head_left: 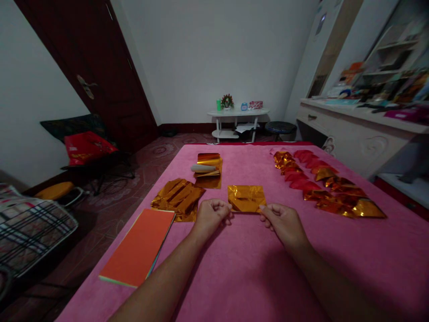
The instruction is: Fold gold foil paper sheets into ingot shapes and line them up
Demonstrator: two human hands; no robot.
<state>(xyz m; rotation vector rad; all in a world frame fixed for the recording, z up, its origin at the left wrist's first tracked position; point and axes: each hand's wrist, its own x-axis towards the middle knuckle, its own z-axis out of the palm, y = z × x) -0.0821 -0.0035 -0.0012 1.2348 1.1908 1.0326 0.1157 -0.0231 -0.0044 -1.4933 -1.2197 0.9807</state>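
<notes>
A shiny gold foil sheet (247, 197), roughly rectangular and creased, is held just over the pink tablecloth (248, 259). My left hand (214, 214) pinches its near left corner between thumb and fingers. At the near right corner, my right hand (279, 219) grips it the same way. Left of my left hand lies a crumpled pile of gold foil sheets (179, 197). Behind that pile are more foil sheets (211, 181), with a greyish tapered object (203, 168) resting on them.
An orange-topped stack of coloured paper (139, 248) lies at the table's left edge. Two rows of folded red and gold foil pieces (345, 192) stretch along the right. Beyond the table stand a small white table (237, 113) and a round stool (280, 128).
</notes>
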